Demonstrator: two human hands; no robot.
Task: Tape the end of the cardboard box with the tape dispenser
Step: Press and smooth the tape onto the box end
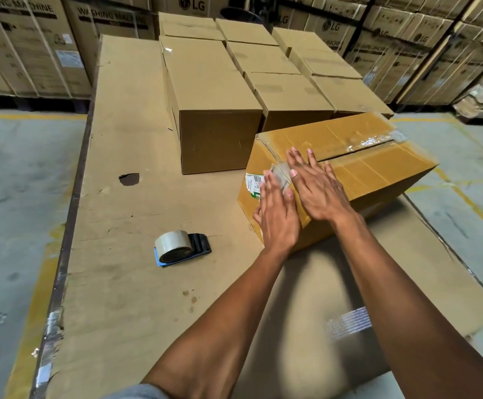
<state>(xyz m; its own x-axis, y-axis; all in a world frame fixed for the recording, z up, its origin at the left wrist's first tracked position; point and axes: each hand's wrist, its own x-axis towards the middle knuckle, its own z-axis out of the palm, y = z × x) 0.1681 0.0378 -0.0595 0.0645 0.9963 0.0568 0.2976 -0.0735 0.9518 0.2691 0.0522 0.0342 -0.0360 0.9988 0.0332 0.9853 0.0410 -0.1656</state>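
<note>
Both hands lie flat with fingers stretched, grasping nothing. The left hand [277, 217] presses on the near end face of the cardboard box [378, 165], just right of centre in the frame, its fingertips beside a white-and-green label [253, 184]. The right hand [318, 188] lies palm down across the box's top edge, over a strip of clear tape [282, 174] that runs along the top seam. The tape dispenser [181, 247] rests on its side on the cardboard-covered worktop [125, 139], left of and below the hands, well apart from them. Plain boxes [214, 110] stand in rows behind, and printed cartons [30, 44] line the upper frame.
</note>
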